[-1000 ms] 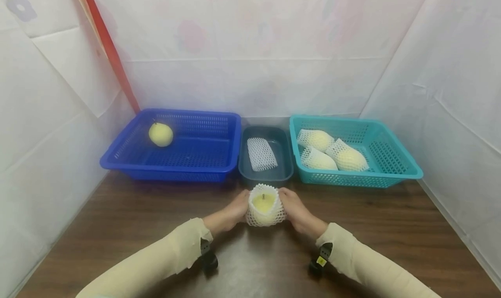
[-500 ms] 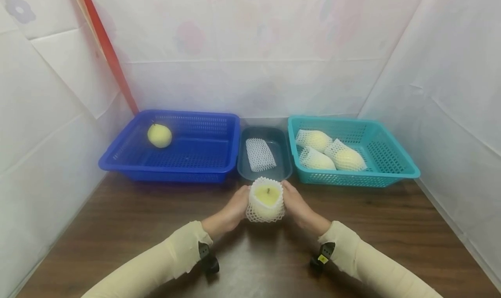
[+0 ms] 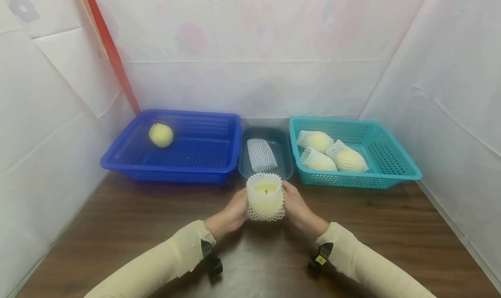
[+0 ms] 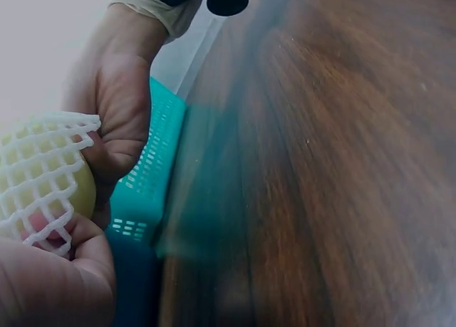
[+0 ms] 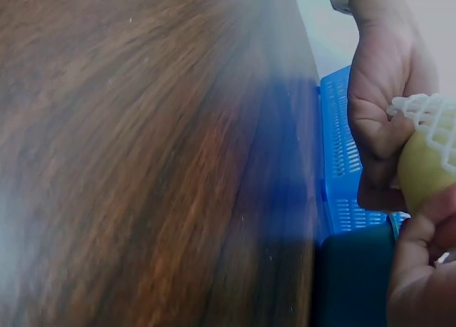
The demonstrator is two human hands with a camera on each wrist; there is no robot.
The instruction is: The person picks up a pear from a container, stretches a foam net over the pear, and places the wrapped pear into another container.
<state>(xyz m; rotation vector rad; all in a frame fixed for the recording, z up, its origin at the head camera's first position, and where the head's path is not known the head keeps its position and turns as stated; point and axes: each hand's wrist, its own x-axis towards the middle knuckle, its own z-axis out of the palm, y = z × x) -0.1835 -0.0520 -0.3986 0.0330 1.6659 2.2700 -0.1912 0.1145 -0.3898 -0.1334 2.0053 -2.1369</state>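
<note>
A pale yellow pear (image 3: 266, 187) stands stem up inside a white foam net sleeve (image 3: 266, 209), whose scalloped rim rises around its top. My left hand (image 3: 234, 210) grips the sleeve and pear from the left side. Opposite it, my right hand (image 3: 299, 207) holds them from the right. In the left wrist view, the thumb (image 4: 92, 248) curls at the lower edge of the net, where bare pear skin shows. The right wrist view also shows bare pear (image 5: 420, 167) below the mesh, between both hands. Most fingertips are hidden behind the fruit.
A blue basket (image 3: 176, 169) at the left holds one bare pear (image 3: 161, 135). Behind the hands, a dark grey tray (image 3: 285, 159) holds a flat foam net (image 3: 261, 154). Several net-sleeved pears (image 3: 346, 156) lie in the teal basket (image 3: 391, 176) at the right.
Both hands have moved slightly up and away from me with the pear. The net's rim now stands higher around the pear's top, and the pear has tilted a little.
</note>
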